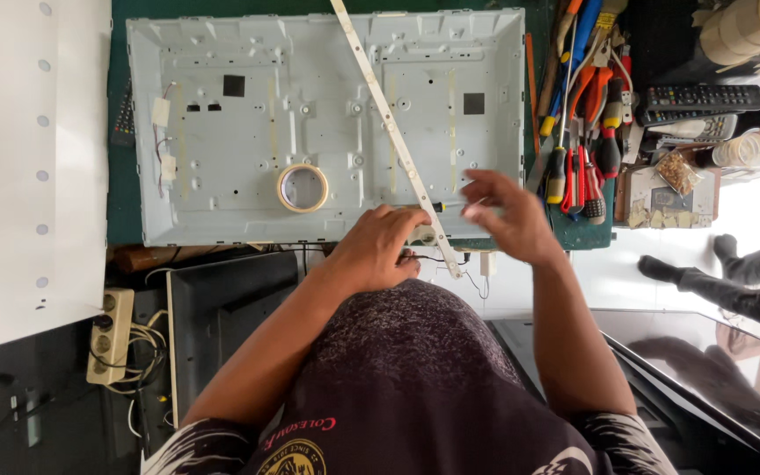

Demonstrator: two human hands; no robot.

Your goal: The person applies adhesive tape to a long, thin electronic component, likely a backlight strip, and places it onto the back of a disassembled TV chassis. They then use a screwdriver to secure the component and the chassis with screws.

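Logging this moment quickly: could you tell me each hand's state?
Left hand: curled over the LED strip, grip hidden.
Right hand: open, fingers spread, holding nothing.

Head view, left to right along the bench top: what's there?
White perforated sheet → grey metal back panel → tape roll → LED strip → screwdrivers and pliers → black remote.

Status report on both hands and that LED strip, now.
Left hand down on the LED strip near its lower end. Right hand open, fingers spread, just beside it. Tape roll lies clear in the metal panel.
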